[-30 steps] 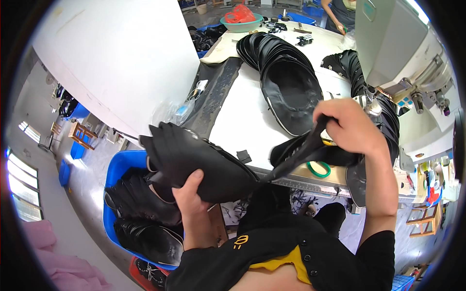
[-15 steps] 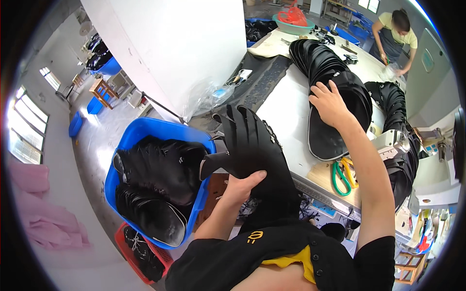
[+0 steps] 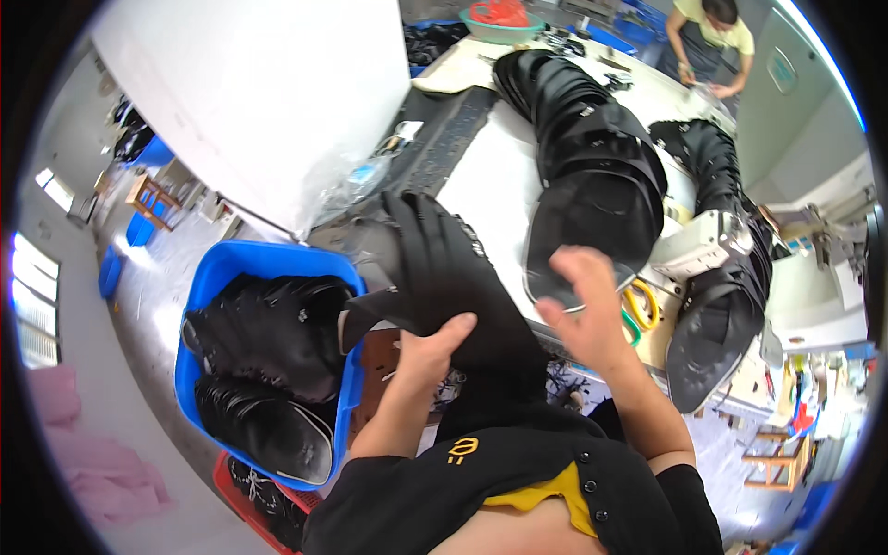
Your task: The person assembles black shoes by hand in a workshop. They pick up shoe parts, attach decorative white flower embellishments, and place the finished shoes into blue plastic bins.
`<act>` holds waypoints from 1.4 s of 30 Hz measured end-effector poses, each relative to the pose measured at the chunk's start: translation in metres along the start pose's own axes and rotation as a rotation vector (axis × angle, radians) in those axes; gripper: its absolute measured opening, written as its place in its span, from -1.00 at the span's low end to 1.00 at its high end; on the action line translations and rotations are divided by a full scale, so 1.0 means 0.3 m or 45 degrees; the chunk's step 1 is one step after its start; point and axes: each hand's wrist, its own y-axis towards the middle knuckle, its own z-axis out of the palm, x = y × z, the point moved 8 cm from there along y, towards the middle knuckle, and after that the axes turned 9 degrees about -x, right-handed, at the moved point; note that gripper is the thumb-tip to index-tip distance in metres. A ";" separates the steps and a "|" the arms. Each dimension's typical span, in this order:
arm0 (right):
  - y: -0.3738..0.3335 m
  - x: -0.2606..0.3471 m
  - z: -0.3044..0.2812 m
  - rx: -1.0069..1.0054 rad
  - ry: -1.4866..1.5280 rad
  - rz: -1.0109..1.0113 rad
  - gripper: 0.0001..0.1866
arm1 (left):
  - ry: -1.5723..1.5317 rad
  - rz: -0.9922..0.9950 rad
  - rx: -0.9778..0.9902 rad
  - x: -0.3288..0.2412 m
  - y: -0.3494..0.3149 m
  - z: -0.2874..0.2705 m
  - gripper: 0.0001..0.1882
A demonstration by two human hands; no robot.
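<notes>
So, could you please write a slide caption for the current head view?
Left hand holding layered black pieces beside a blue bin; right hand open near a long black stack.

A black bundle (image 3: 467, 289) is held aslant, its upper ends fanned; to its right, a black stack (image 3: 599, 162) is laid in an overlapping row on the table (image 3: 492, 176).

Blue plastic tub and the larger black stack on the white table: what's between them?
The head view shows a fanned bundle of black, leather-like pieces in the left hand, then white tabletop.
</notes>
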 end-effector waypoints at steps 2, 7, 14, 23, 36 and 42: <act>0.005 -0.102 -0.108 -0.342 -0.334 0.026 -0.45 | -0.067 -0.019 -0.031 0.009 0.002 -0.025 -0.62; 0.084 -0.407 -0.216 -0.463 -0.803 0.257 -0.23 | -0.110 -0.071 -0.054 0.014 0.003 -0.027 -0.57; 0.292 -0.578 -0.203 -0.240 -1.010 0.460 -0.50 | -0.191 -0.018 -0.061 0.011 -0.005 -0.046 -0.51; 0.378 -0.216 -0.233 -0.486 -0.370 0.208 -0.76 | -0.398 0.224 -0.107 -0.236 -0.075 -0.114 -0.45; 0.247 -0.155 0.386 0.260 0.401 0.442 -0.48 | 0.016 0.597 -0.314 -0.364 -0.173 -0.194 -0.60; 0.007 0.245 0.250 0.883 0.931 0.147 -0.31 | -0.228 0.330 -0.142 -0.233 -0.076 -0.128 -0.55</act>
